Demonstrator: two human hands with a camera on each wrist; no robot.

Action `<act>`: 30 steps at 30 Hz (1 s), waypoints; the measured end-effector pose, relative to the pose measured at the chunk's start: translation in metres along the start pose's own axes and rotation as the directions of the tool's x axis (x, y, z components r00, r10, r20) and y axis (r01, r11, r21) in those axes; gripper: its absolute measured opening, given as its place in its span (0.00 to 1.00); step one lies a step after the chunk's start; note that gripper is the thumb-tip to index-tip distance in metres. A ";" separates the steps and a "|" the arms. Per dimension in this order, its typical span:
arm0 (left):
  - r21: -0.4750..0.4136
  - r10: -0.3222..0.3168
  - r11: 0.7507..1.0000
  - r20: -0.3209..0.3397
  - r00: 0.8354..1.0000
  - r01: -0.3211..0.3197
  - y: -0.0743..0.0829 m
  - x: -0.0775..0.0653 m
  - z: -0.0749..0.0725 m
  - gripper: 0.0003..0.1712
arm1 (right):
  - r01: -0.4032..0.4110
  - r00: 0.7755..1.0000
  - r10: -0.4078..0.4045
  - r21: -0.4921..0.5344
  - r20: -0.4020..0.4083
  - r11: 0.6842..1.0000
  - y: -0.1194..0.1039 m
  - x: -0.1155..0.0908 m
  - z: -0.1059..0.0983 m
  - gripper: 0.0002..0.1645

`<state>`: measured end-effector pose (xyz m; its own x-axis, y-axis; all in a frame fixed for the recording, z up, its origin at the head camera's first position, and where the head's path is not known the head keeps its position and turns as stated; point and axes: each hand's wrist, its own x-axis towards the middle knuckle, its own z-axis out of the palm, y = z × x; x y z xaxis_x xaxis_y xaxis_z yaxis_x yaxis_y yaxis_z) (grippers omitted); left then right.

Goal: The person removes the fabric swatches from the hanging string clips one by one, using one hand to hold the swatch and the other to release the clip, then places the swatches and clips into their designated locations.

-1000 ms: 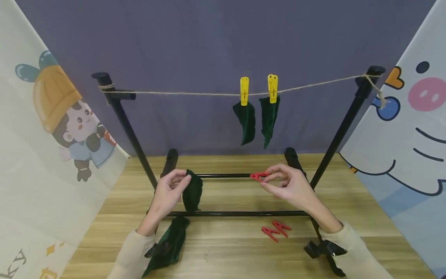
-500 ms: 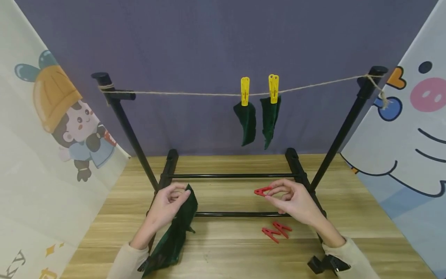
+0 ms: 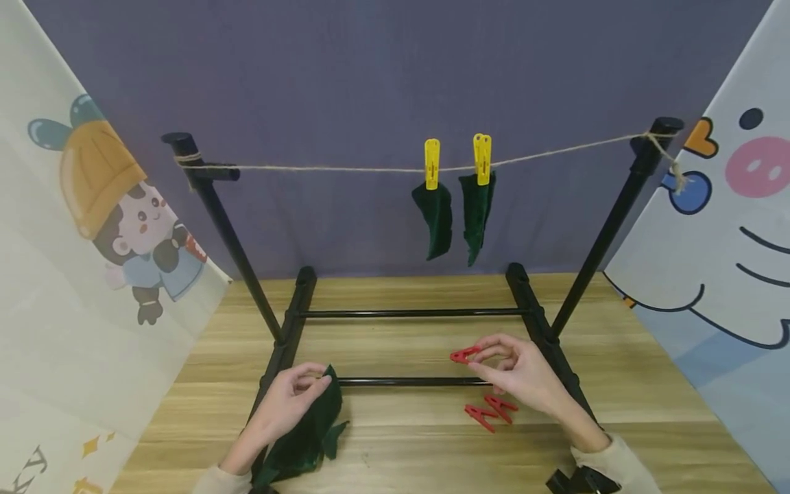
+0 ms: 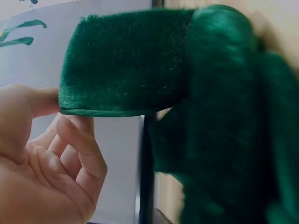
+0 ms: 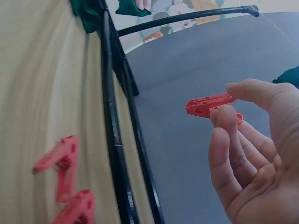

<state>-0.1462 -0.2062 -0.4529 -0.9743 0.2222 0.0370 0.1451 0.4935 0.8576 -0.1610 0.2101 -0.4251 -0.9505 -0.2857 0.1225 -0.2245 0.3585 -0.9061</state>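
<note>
At the left, the left hand (image 3: 289, 405) holds a green piece (image 3: 331, 399) by its edge, thumb and fingers closed in a pinch. This piece is above the near-left part of the surface (image 3: 395, 446) and meets the green pile (image 3: 293, 453) there. If pieces cling together, lifting could drag a second one; since only the edge is pinched, the cloth could also slip.

Right of the middle, two hung green pieces (image 3: 435, 223) (image 3: 476, 219) are on the string (image 3: 333, 169), under two yellow clips (image 3: 432, 165) (image 3: 483, 160). A pull on the string could, I think, shake them.

Near these, but lower, two red clips (image 3: 479, 416) (image 3: 501, 407) lie on the surface. Further right, the right hand (image 3: 521, 374) pinches one red clip (image 3: 463, 355) between thumb and fingers; a hard or uneven squeeze may make it jump out.

Counted: three red clips, two yellow, two green pieces hanging, one in the fingers; how many are in the pile, I cannot tell.
</note>
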 end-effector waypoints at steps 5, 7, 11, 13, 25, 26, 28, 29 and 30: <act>0.017 -0.028 0.999 0.021 0.999 0.027 -0.012 -0.005 0.001 0.20 | -0.034 0.999 0.034 -0.003 0.021 0.999 0.013 -0.004 0.009 0.20; 0.027 -0.028 0.999 0.031 0.999 0.027 -0.016 -0.006 0.001 0.20 | -0.054 0.998 0.054 0.002 0.030 0.999 0.016 -0.006 0.012 0.20; 0.071 -0.012 0.997 0.037 0.999 0.009 -0.023 -0.006 0.001 0.18 | -0.082 0.996 0.083 -0.017 0.031 0.996 0.018 -0.010 0.017 0.21; 0.103 -0.003 0.995 0.036 0.999 -0.001 -0.026 -0.006 0.002 0.17 | -0.088 0.996 0.089 -0.027 0.019 0.996 0.018 -0.011 0.019 0.22; 0.299 0.002 0.954 0.048 0.999 -0.017 -0.029 -0.003 0.006 0.08 | -0.102 0.994 0.103 -0.040 0.041 0.994 0.038 -0.023 0.035 0.21; 0.306 0.004 0.952 0.050 0.999 -0.019 -0.030 -0.004 0.006 0.08 | -0.109 0.993 0.111 -0.049 0.042 0.993 0.039 -0.024 0.036 0.20; 0.310 0.001 0.950 0.062 0.998 -0.020 -0.031 -0.004 0.007 0.08 | -0.117 0.992 0.120 -0.066 0.042 0.991 0.042 -0.026 0.039 0.20; 0.310 -0.001 0.951 0.068 0.998 -0.020 -0.032 -0.004 0.007 0.08 | -0.118 0.992 0.121 -0.074 0.040 0.990 0.043 -0.027 0.039 0.20; 0.309 -0.006 0.951 0.075 0.997 -0.017 -0.033 -0.004 0.007 0.08 | -0.122 0.991 0.125 -0.077 0.039 0.990 0.044 -0.028 0.040 0.19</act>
<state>-0.1454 -0.2172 -0.4848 -0.9596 0.2814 -0.0069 0.2080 0.7255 0.6560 -0.1360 0.1981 -0.4845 -0.9620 -0.2728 -0.0073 -0.1231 0.4578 -0.8805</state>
